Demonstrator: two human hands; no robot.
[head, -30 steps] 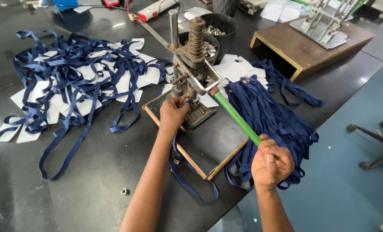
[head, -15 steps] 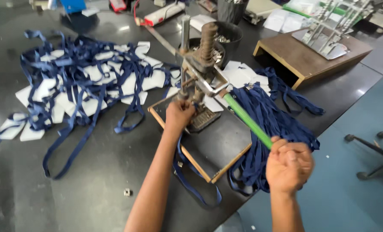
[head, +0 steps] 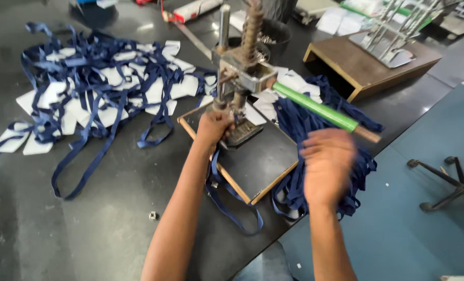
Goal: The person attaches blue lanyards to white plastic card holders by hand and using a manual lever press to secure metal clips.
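— Where's the hand press (head: 239, 78)?
— On the tabletop (head: 102, 208). The left hand (head: 213, 127) is closed around a blue strap (head: 226, 195) at its base; the right hand (head: 328, 164), blurred and open, is just below its green lever (head: 315, 107).

The hand press (head: 238, 78) stands upright on a dark board with a pale wooden edge (head: 265, 156), a threaded screw rising from its metal frame. Its green-sleeved lever (head: 315, 108) juts out from the press head, slanting down to a bare wooden tip. A navy strap (head: 226, 192) (a looped length) lies under the press foot and trails off the board's near edge, sagging over the front of it.
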